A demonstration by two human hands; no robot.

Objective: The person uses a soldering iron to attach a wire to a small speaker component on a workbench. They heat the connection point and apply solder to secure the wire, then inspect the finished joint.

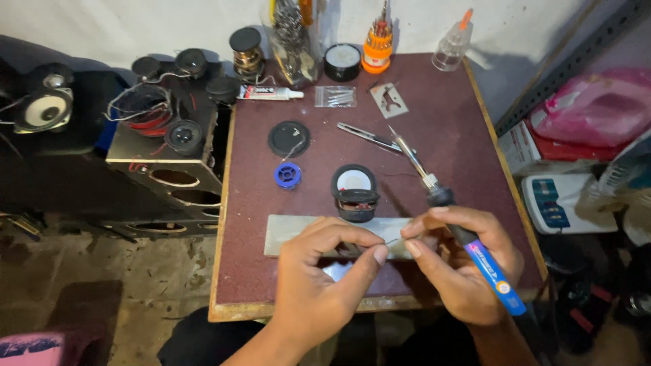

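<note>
Maroon tabletop (461, 129), grainy surface, worn pale wood edging, pushed against a whitish wall (135, 20). Bare concrete floor (102, 271) off to the left of the hands.

Left hand (319, 285) is pinched closed, thumb and forefinger gripping a thin wire (391, 240). Right hand (461, 264) meets it from the other side, fingertips closed on the same wire, with a soldering iron (444, 203) tucked in that hand: black grip, blue handle running back over the wrist, metal tip pointing away up the table.

Wire sits between the two hands, over a pale grey slab (285, 234) lying flat just beyond the knuckles.

Just past the slab: small black speaker driver (354, 193). Further out from left hand: blue solder spool (288, 175), round black speaker disc (289, 138). Beyond the iron tip: tweezers (369, 137). Far edge by the wall: glue tube (268, 93), orange screwdriver set (378, 44), clear squeeze bottle (453, 44).

Left of the table: black speaker cabinet (169, 163) with round cutouts, loose drivers and red/black wiring on top. Right of the right hand: pink bag (597, 102) on cluttered shelving.
</note>
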